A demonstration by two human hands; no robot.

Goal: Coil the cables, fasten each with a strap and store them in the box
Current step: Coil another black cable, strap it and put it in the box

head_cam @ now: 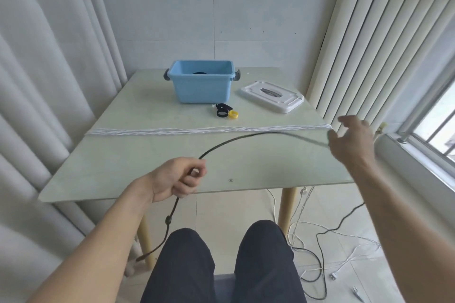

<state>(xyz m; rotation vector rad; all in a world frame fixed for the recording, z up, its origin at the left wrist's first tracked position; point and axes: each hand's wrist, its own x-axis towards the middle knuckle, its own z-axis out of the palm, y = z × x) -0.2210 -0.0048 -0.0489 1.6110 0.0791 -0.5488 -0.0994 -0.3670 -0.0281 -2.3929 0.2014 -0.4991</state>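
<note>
A black cable [236, 139] arcs over the table from my left hand [179, 178] to my right hand [352, 140]. My left hand grips it near the table's front edge, and its end with a small ferrite bead hangs below toward my lap. My right hand is raised at the table's right edge with fingers loosely spread; the cable looks blurred where it reaches the thumb. A bundle of white cables [209, 129] stretches across the table. A blue box [202, 83] stands at the back with something dark inside. Black straps [222, 110] and a yellow strap [233, 114] lie before it.
A white lid [272, 96] lies to the right of the box. More black and white cables [320, 248] trail on the floor at the right, beside the table leg. Curtains hang on both sides and a window sill is at the right. My knees are below the table edge.
</note>
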